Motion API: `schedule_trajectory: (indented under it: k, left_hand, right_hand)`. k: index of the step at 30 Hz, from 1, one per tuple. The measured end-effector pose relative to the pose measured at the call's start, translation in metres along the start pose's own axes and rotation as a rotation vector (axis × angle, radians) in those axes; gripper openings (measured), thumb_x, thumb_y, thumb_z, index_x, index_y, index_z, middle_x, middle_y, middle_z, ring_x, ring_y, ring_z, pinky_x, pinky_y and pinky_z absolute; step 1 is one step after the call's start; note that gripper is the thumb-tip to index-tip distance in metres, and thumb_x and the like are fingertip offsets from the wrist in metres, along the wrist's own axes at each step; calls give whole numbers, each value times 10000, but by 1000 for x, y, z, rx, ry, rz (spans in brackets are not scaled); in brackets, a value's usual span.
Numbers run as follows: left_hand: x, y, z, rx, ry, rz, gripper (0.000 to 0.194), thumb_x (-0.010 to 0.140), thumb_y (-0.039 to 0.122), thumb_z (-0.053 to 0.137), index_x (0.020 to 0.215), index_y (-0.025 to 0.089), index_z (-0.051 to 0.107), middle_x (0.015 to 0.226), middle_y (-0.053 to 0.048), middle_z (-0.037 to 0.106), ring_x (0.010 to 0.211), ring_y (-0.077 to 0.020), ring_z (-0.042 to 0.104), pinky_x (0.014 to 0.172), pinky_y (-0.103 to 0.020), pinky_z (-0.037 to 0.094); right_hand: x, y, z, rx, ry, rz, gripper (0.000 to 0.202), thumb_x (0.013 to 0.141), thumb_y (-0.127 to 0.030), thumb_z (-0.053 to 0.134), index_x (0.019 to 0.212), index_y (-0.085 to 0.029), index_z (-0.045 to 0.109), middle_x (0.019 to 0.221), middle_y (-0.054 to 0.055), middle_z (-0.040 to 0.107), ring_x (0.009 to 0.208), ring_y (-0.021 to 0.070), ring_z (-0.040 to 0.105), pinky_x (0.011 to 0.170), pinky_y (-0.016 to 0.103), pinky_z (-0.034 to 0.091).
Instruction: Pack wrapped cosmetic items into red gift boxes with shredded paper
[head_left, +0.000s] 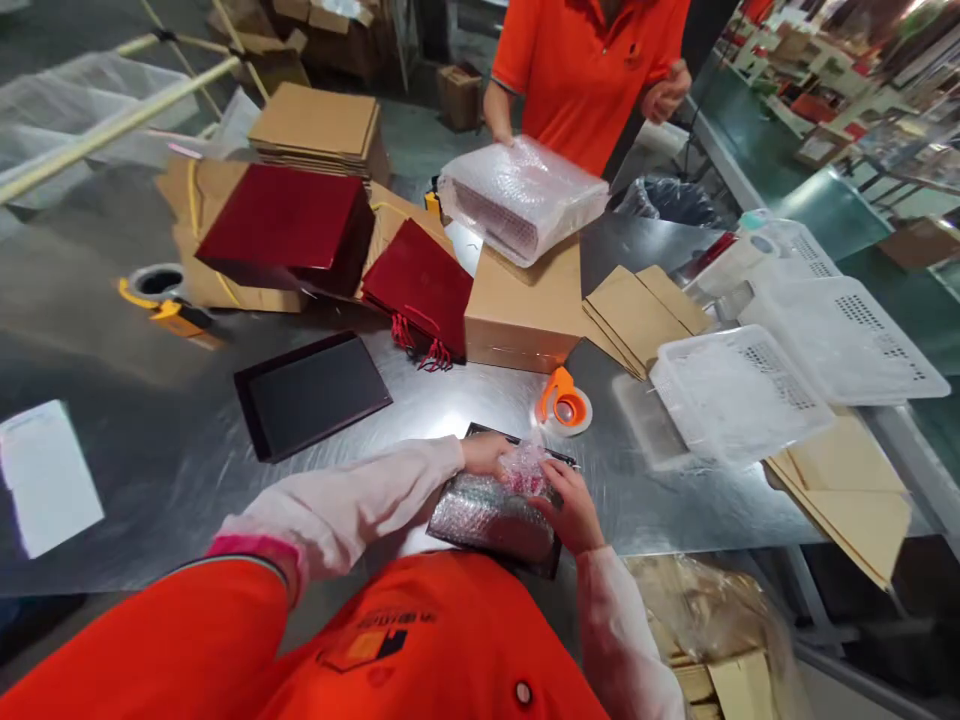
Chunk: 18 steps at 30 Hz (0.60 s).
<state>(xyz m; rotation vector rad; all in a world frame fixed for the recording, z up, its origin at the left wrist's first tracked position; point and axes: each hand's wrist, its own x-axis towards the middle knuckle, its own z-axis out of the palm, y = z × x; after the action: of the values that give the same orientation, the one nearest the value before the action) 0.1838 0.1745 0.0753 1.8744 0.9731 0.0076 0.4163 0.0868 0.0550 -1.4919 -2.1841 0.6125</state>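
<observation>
Dark flat box (491, 520) under bubble wrap (517, 475) at the near tabletop edge, long axis running away and slightly rightward.

Left hand (486, 455) and right hand (571, 510) both pinch the wrap against the box, fingers curled. Steel tabletop (187, 470) beyond carries an orange tape dispenser (562, 402), a dark tray (311, 392), cardboard, red bags; a co-worker (592, 60) stands opposite in a warehouse.

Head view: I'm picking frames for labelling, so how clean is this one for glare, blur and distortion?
Head view: glare whitens the metal table beside the tape dispenser; wide-angle bending curves the edges; the white baskets smear with blur; left hand and right hand on the bubble-wrapped tray stay fairly sharp.
</observation>
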Motion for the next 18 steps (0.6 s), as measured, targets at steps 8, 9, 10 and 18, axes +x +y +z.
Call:
schedule_trajectory:
  k: [8,9,10,18]
  left_hand:
    - [-12,-2,29,292,81,-124,272,841,421,689,954,186,765,899,-69,745,885,-240,674,767,-299,479]
    - [-10,-5,30,379,98,-137,324,851,461,678,972,173,763,945,-101,747,926,-265,677,789,-322,492]
    - [-7,-8,30,459,111,-137,367,858,490,669,984,158,761,986,-132,745,967,-288,675,820,-348,499]
    - [8,-23,30,644,69,-13,398,927,498,595,1021,141,744,1040,-146,739,1019,-279,667,893,-369,490]
  right_hand:
    - [15,23,31,12,-70,182,591,826,-328,663,1368,-109,574,1152,175,682,1005,269,668,903,419,568]
    - [21,24,30,1,-75,164,534,830,-291,647,1334,-117,606,1143,166,681,1037,268,657,948,423,548]
    - [27,25,28,-9,-80,139,477,840,-254,622,1301,-132,634,1145,156,679,1071,264,643,991,427,523]
    - [42,12,44,-168,-24,92,574,841,-430,668,1346,-161,617,1157,145,653,1061,295,602,969,456,485]
